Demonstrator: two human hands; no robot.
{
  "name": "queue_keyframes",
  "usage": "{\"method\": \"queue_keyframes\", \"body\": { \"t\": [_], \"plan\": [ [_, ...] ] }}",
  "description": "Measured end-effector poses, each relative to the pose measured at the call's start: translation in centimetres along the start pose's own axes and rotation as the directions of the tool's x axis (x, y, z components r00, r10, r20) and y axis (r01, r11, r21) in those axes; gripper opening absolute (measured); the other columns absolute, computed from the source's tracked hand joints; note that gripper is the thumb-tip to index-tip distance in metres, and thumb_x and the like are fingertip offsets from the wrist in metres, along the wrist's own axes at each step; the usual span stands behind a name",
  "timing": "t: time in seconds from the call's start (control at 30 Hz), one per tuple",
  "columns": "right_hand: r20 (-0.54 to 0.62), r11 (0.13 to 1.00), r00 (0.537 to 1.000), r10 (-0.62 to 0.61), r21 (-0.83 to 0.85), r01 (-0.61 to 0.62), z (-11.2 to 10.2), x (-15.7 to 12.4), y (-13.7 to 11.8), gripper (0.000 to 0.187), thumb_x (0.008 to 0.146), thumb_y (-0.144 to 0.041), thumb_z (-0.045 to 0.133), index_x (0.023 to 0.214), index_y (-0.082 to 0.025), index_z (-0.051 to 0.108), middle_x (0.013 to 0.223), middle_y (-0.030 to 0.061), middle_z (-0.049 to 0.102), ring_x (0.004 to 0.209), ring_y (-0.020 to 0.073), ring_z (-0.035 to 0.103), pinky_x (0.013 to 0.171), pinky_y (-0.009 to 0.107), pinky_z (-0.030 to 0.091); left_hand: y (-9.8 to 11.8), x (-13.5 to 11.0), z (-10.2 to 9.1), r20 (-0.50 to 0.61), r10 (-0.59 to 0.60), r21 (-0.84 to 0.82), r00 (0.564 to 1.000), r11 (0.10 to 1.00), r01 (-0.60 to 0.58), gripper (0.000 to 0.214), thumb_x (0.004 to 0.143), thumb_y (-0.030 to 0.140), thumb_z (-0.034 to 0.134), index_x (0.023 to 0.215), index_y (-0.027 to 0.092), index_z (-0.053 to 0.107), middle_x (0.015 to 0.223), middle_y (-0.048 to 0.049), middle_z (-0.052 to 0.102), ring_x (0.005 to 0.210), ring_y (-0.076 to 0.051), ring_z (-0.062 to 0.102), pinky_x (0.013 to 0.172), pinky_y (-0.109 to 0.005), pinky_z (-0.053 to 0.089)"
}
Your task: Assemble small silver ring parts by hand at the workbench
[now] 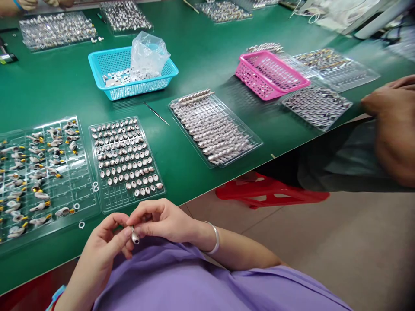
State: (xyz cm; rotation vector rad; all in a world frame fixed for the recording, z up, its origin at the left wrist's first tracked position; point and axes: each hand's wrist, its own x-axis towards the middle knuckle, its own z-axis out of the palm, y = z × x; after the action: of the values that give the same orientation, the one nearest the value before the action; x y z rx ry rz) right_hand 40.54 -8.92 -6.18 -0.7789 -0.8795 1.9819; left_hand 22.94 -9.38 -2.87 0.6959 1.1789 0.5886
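Note:
My left hand (105,242) and my right hand (162,220) meet close to my body, just below the green table's front edge (181,190). Together they pinch a small silver oval part (135,236) between thumbs and fingertips. My right wrist carries a silver bangle (214,237). Directly ahead lies a clear tray (125,162) with rows of several similar silver parts. Left of it a larger clear tray (39,177) holds silver pieces with yellow ends, and small white rings (81,224) lie beside it.
A clear tray of long metal pieces (214,127), a thin pick tool (156,113), a blue basket (132,71) holding parts and a plastic bag, and a pink basket (270,73) sit farther out. Another person's hand (394,125) is at right. A red stool (269,192) stands below.

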Motion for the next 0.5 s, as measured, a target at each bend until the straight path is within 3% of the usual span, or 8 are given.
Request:
{"method": "queue_keyframes", "body": {
  "t": [0.13,0.3,0.5],
  "plan": [
    [0.012,0.996,0.998,0.06,-0.064,-0.059,-0.3,-0.6,-0.9,0.039,0.081,-0.051,0.068,0.093,-0.014,0.058,0.072,-0.002,0.062,0.061,0.0078,0.06,0.063,0.023,0.051,-0.5,0.0,-0.4,-0.024,0.1,0.128,0.995,0.987,-0.096,0.021,0.072,0.035,0.08,0.082,0.02,0.07,0.069,-0.0007,0.07,0.063,-0.013,0.063,0.06,-0.02,0.053],
    [0.071,0.975,0.985,0.16,-0.169,-0.146,-0.6,-1.0,-2.1,0.039,0.075,-0.047,0.075,0.083,-0.014,0.055,0.072,-0.0017,0.061,0.063,0.0078,0.059,0.061,0.022,0.048,-0.6,-0.4,-0.2,-0.065,0.175,0.253,0.983,0.955,-0.153,0.019,0.069,0.033,0.081,0.082,0.023,0.073,0.075,-0.003,0.075,0.068,-0.018,0.069,0.063,-0.023,0.055],
    [0.022,0.944,1.0,0.007,-0.329,0.001,-0.6,-1.3,-2.3,0.026,0.075,-0.034,0.077,0.082,-0.014,0.062,0.076,-0.0003,0.063,0.067,0.0092,0.057,0.065,0.023,0.048,-0.8,-0.7,-0.4,-0.081,0.302,0.409,0.95,0.879,-0.245,0.012,0.071,0.03,0.078,0.082,0.024,0.076,0.077,-0.0037,0.076,0.068,-0.019,0.07,0.062,-0.022,0.055]
  ]
}}
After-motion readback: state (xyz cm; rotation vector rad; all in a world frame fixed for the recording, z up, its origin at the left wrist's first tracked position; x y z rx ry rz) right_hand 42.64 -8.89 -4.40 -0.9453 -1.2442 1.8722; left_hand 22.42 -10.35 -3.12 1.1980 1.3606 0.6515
